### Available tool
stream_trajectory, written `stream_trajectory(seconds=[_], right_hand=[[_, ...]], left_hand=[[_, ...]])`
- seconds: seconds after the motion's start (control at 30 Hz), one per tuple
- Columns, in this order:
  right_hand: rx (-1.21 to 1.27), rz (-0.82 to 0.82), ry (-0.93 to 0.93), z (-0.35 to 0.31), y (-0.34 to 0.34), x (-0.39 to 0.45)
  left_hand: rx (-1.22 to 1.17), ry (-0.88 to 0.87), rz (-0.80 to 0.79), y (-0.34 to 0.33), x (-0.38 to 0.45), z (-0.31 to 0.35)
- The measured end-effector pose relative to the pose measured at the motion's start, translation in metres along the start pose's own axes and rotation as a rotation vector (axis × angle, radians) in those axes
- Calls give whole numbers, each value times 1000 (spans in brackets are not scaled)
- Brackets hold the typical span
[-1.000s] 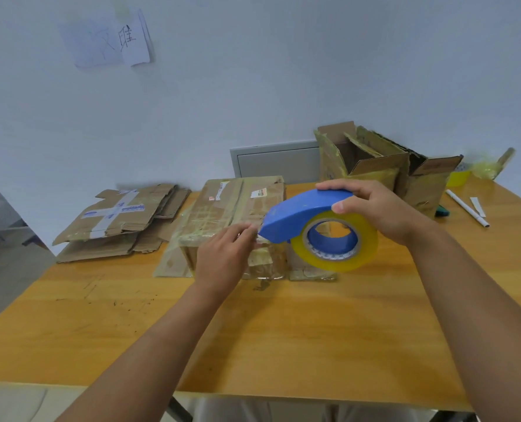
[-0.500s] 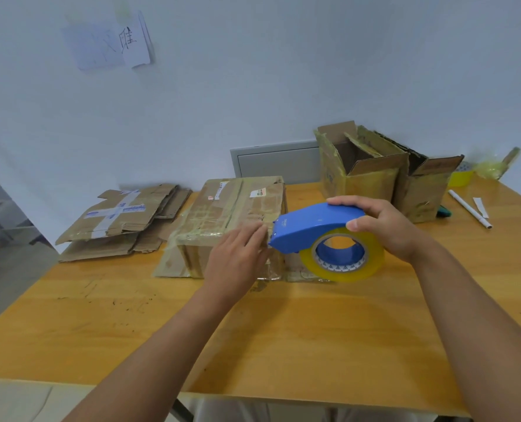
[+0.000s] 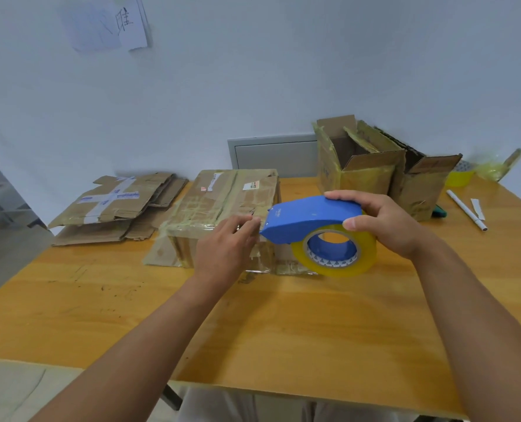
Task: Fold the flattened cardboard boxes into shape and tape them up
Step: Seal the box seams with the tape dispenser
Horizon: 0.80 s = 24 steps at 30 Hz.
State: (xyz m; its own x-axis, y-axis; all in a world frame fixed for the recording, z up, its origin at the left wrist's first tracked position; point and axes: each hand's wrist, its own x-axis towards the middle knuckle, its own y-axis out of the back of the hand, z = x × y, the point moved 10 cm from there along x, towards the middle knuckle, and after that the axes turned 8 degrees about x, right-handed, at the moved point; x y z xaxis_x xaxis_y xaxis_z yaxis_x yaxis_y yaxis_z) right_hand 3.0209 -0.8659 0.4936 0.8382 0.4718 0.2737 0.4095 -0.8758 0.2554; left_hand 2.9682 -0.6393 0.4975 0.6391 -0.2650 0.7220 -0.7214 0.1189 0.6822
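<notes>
— See the closed box (image 3: 222, 205)? It sits mid-table, and the blue tape dispenser (image 3: 311, 220) has dropped right to its near right corner.

— Yes, a moment ago it was held higher. The right hand (image 3: 387, 223) grips the dispenser over the top; the left hand (image 3: 225, 248), fingers curled, seems to pinch the tape end at that corner.

— So a fresh strip is starting, I'd say. Flattened cardboard (image 3: 113, 205) waits left of the box, open boxes (image 3: 384, 172) beyond it on the right.

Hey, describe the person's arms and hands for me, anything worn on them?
Both forearms are bare right up to the bottom frame edge, with no sleeves in view. The left hand and right hand wear no gloves, and no rings, watch or wristband are visible. Fingernails look short and unpainted.
</notes>
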Motion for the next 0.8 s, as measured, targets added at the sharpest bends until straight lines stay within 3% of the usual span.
stream_trajectory(seconds=[0.8], right_hand=[[-37, 19, 0, -3, 19, -19]], left_hand=[[27, 34, -113, -6, 0, 1]])
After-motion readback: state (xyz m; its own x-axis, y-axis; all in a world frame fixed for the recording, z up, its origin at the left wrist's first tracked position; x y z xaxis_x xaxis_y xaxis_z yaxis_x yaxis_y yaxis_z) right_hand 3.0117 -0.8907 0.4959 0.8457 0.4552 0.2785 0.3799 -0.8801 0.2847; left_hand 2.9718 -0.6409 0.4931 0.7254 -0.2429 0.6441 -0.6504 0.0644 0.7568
